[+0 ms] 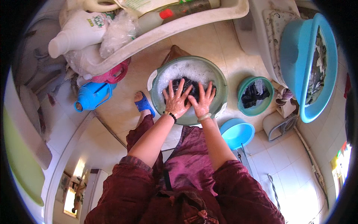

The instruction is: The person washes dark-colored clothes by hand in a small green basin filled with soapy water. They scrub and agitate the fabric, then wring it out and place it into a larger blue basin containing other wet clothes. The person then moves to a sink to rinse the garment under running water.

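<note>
- Maroon sleeves (149, 186) are filling the bottom of the head view, and both forearms are reaching up toward frame centre.
- Left hand (175, 99), wearing a dark bead bracelet, is pressing flat with fingers spread on dark wet cloth (186, 86); it is gripping nothing.
- Right hand (202, 99), wearing a pale bangle, is likewise lying open, palm down, just beside the left on the same cloth.
- That cloth is sitting in suds inside a green basin (220, 80) at frame centre, on the tiled floor.
- A blue sandal (143, 102) is resting just left of the basin; a blue watering jug (91, 96) is lying further left.
- Right of centre, a small teal bowl (270, 102) is holding more dark cloth, with an empty blue bowl (236, 132) below it and a large blue tub (298, 48) at upper right.
- Judged risk: hard pressing near the rim could be tipping the basin or slopping suds onto the tiles, making footing slippery.
</note>
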{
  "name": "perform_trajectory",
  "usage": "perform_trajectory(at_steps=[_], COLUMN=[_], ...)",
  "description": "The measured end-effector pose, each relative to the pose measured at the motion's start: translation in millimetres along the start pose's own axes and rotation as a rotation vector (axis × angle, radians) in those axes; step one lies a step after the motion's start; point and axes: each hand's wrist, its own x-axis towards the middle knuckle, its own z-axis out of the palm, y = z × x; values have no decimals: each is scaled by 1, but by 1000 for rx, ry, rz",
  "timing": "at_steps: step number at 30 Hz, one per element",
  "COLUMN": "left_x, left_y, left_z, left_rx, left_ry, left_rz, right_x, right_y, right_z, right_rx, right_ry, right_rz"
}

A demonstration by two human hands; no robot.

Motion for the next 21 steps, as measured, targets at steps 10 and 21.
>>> perform_trajectory(at_steps=[10,21], left_x=[60,82], left_y=[-23,-76], left_z=[24,92], left_rx=[-154,-152], left_ry=[-803,-316], left_rz=[-358,-142], right_x=[55,96], right_y=[6,19], right_z=[27,44], right_rx=[-603,-716], right_ry=[-755,-999], right_rz=[359,86])
